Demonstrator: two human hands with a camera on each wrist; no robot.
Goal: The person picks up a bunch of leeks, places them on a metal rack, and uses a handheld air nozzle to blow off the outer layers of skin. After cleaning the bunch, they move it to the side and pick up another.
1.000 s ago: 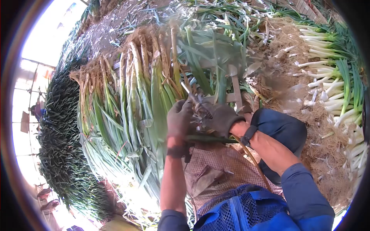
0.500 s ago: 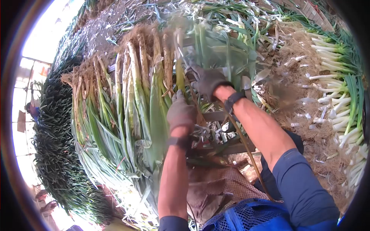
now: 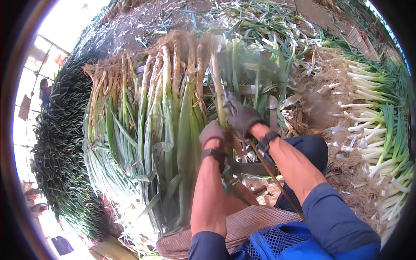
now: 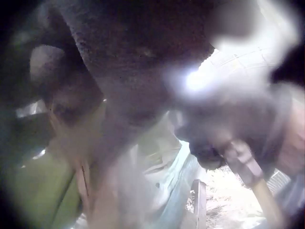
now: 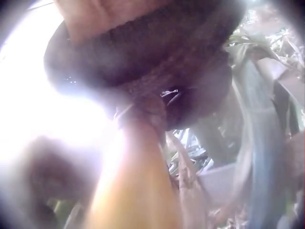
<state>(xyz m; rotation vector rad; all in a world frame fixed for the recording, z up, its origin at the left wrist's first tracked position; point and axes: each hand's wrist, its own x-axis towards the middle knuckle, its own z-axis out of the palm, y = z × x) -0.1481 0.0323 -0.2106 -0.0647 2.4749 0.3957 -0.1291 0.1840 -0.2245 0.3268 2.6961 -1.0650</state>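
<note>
Near the middle of the head view my gloved left hand (image 3: 214, 132) grips a long scallion (image 3: 218, 80) around its green part. Its pale stalk and roots point up and away from me. Just right of that hand, my gloved right hand (image 3: 243, 118) holds the end of a yellow-brown hose (image 3: 273, 177), close beside the stalk. In the left wrist view the hose's metal fitting (image 4: 243, 162) shows below the right hand. The right wrist view has the yellow hose (image 5: 138, 186) running up into the glove; the nozzle tip is hidden. Unpeeled scallions (image 3: 167, 99) lie in a row to the left.
Peeled white scallions (image 3: 368, 125) line the right side. A great heap of green scallions (image 3: 65, 147) stands at far left. Loose leaves and scraps (image 3: 255, 26) litter the ground ahead. A frame bar (image 3: 274, 113) and a checked cloth (image 3: 260, 216) are near my knees.
The hands, together low a second ago, parted as the right hand reached up. Now the left hand holds a scallion drawn slightly right of the row, with the right hand back down beside it.
</note>
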